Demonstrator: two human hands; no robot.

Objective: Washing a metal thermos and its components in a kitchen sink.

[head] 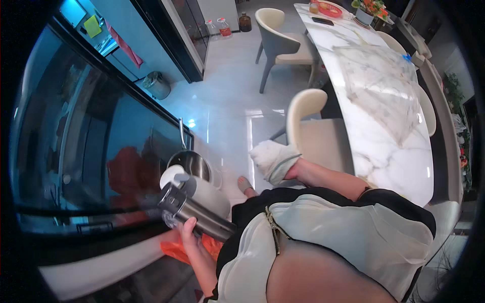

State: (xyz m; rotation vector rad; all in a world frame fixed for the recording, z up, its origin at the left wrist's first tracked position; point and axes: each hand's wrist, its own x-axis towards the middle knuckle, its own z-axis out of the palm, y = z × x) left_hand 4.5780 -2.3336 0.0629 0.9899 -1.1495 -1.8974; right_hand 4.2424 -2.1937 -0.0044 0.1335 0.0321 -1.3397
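My left hand (188, 234) grips the side of a stainless-steel cylindrical container (202, 216), perhaps a thermos or small appliance, which appears tilted in this view. The thumb shows; the other fingers are mostly hidden. Just beyond it stand a pale kettle-like vessel (212, 195) and a round white object (172, 175). A steel saucepan (191, 163) with a long handle is behind these. Over my right hand lies a bunched whitish cloth (272, 161), covering the fingers; only the wrist (299, 170) shows beside a chair.
A marble-topped table (405, 170) on the right carries a clear plastic sheet (382, 87), a phone (323, 21), a red basket (329, 9) and a potted plant (365, 17). Chairs (322, 140) line it. A dark-framed glass panel (125, 102) is left; a bin (156, 85) stands beyond.
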